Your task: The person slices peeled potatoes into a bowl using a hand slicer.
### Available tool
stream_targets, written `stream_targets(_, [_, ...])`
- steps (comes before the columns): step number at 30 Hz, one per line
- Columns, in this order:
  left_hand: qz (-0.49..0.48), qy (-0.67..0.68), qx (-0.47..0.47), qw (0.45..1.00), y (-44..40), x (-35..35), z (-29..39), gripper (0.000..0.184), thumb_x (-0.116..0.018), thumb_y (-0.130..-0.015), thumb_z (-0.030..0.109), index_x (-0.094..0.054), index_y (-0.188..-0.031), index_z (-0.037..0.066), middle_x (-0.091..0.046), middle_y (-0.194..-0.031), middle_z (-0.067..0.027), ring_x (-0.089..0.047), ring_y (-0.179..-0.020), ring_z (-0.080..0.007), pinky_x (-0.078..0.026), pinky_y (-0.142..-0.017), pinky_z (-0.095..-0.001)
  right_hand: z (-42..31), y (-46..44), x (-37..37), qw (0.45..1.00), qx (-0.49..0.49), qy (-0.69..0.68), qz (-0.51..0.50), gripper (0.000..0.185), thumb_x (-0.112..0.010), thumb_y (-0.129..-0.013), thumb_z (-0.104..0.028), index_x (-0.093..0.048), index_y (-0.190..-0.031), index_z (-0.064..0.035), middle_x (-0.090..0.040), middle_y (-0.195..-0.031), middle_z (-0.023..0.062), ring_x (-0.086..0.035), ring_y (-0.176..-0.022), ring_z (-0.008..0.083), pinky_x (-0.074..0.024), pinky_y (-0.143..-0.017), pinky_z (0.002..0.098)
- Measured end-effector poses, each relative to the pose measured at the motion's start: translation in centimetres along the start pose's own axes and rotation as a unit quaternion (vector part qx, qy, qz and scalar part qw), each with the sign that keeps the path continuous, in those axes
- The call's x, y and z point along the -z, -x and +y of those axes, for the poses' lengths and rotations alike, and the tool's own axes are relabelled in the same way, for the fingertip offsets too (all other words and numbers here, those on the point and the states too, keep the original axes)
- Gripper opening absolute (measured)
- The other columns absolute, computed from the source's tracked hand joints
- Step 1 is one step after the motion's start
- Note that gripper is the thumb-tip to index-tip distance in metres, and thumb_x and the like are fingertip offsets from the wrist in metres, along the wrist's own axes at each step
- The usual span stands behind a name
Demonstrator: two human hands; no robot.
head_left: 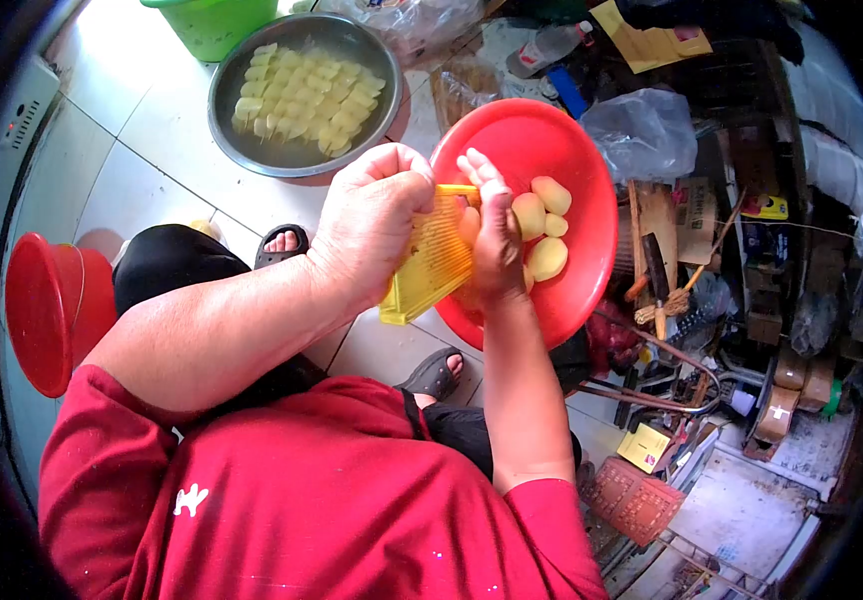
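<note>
My left hand is closed around the upper edge of a yellow ribbed slicer, which tilts over the near left side of a red basin. My right hand lies along the slicer's right side, its fingers stretched upward. Between that palm and the slicer shows part of a rounded, pale piece, seemingly a peeled potato; the hand covers most of it. Several peeled potatoes lie in the basin, just right of my right hand.
A metal bowl with rows of pale slices sits on the tiled floor beyond my left hand. A green tub stands behind it, a red bucket at left. Plastic bags, a bottle and cluttered shelves occupy the right.
</note>
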State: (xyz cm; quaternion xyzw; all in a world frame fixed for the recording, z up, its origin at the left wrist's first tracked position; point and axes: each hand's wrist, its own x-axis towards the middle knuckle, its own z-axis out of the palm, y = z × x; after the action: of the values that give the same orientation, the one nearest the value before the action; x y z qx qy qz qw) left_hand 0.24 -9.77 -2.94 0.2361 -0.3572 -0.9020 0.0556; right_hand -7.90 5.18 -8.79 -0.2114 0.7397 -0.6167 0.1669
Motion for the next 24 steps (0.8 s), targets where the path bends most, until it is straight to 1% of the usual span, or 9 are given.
stream_targets(1, [-0.002, 0.002, -0.007, 1.000, 0.0, 0.0, -0.1, 0.006, -0.055, -0.075, 0.002, -0.055, -0.079, 0.006, -0.054, -0.075, -0.0003, -0.050, -0.070, -0.0098, -0.042, -0.065, -0.0236, -1.4, 0.4, -0.5, 1.000, -0.001, -0.001, 0.000, 0.072, -0.032, -0.097, -0.058, -0.037, -0.139, 0.0003, -0.042, -0.138, 0.0207, -0.041, -0.128, 0.0308, -0.0313, -0.108, 0.0407])
stream_targets(2, [-0.002, 0.002, -0.007, 1.000, 0.0, 0.3, -0.1, 0.006, -0.055, -0.075, 0.002, -0.055, -0.079, 0.006, -0.054, -0.075, -0.0003, -0.050, -0.070, -0.0098, -0.042, -0.065, -0.0236, -3.1, 1.3, -1.2, 0.991, 0.052, 0.120, -0.015, 0.074, -0.031, -0.097, -0.058, -0.035, -0.140, 0.0011, -0.041, -0.139, 0.0220, -0.040, -0.129, 0.0334, -0.0299, -0.109, 0.0418])
stream_targets(5, [-0.016, -0.037, 0.009, 0.999, -0.1, 0.8, -0.2, 0.005, -0.054, -0.079, 0.002, -0.055, -0.081, 0.006, -0.056, -0.088, -0.0036, -0.051, -0.079, -0.0131, -0.044, -0.074, -0.0246, 0.0, 1.5, -2.0, 0.963, 0.119, 0.239, -0.028, 0.077, -0.028, -0.097, -0.059, -0.031, -0.142, 0.0037, -0.039, -0.139, 0.0258, -0.038, -0.130, 0.0404, -0.0260, -0.111, 0.0437])
stream_targets(6, [-0.016, -0.036, 0.016, 0.999, -0.1, 0.8, -0.1, 0.004, -0.054, -0.080, 0.002, -0.055, -0.082, 0.006, -0.056, -0.088, -0.0031, -0.052, -0.078, -0.0128, -0.044, -0.073, -0.0244, 0.2, 0.4, -3.5, 0.935, 0.233, 0.267, 0.017, 0.078, -0.029, -0.097, -0.059, -0.031, -0.142, 0.0045, -0.039, -0.139, 0.0261, -0.038, -0.130, 0.0406, -0.0262, -0.110, 0.0435])
stream_targets(9, [-0.019, -0.037, 0.023, 0.999, -0.1, 0.8, -0.2, 0.003, -0.055, -0.082, 0.003, -0.056, -0.083, 0.006, -0.057, -0.087, -0.0023, -0.053, -0.078, -0.0123, -0.045, -0.073, -0.0240, -4.4, 2.0, -2.2, 0.956, 0.164, 0.245, -0.001, 0.077, -0.030, -0.097, -0.058, -0.032, -0.141, 0.0052, -0.039, -0.139, 0.0276, -0.037, -0.130, 0.0413, -0.0269, -0.110, 0.0428])
stream_targets(13, [-0.036, -0.022, 0.019, 0.999, -0.3, 0.8, -0.4, 0.002, -0.056, -0.084, 0.005, -0.057, -0.085, 0.006, -0.058, -0.087, -0.0013, -0.054, -0.077, -0.0119, -0.045, -0.071, -0.0237, -1.0, 0.5, -0.8, 0.968, 0.035, 0.244, 0.042, 0.069, -0.032, -0.099, -0.053, -0.036, -0.140, 0.0028, -0.041, -0.137, 0.0286, -0.039, -0.129, 0.0402, -0.0298, -0.109, 0.0418])
stream_targets(19, [-0.041, -0.034, 0.016, 0.998, -0.3, 0.7, -0.2, 0.001, -0.057, -0.085, 0.007, -0.057, -0.085, 0.007, -0.058, -0.086, -0.0010, -0.054, -0.077, -0.0118, -0.045, -0.072, -0.0235, -2.8, 0.0, -0.2, 0.997, -0.022, 0.020, 0.072, 0.065, -0.032, -0.100, -0.050, -0.040, -0.138, 0.0016, -0.048, -0.134, 0.0249, -0.047, -0.125, 0.0331, -0.0359, -0.105, 0.0402])
stream_targets(20, [-0.042, -0.035, 0.017, 0.998, -0.3, 0.7, -0.2, 0.001, -0.057, -0.085, 0.007, -0.057, -0.085, 0.007, -0.058, -0.086, -0.0010, -0.054, -0.077, -0.0118, -0.045, -0.072, -0.0235, -1.7, -0.5, 0.5, 0.991, 0.025, 0.119, 0.049, 0.066, -0.033, -0.099, -0.053, -0.042, -0.137, 0.0013, -0.050, -0.131, 0.0242, -0.047, -0.124, 0.0331, -0.0360, -0.105, 0.0410])
stream_targets(24, [-0.037, -0.034, 0.019, 0.999, -0.5, 1.1, -0.5, 0.001, -0.057, -0.085, 0.006, -0.057, -0.085, 0.007, -0.058, -0.089, -0.0017, -0.054, -0.078, -0.0122, -0.045, -0.073, -0.0244, -1.0, -0.8, -1.0, 0.955, 0.106, 0.276, 0.015, 0.074, -0.036, -0.094, -0.062, -0.048, -0.130, 0.0022, -0.052, -0.126, 0.0250, -0.046, -0.120, 0.0420, -0.0315, -0.106, 0.0470])
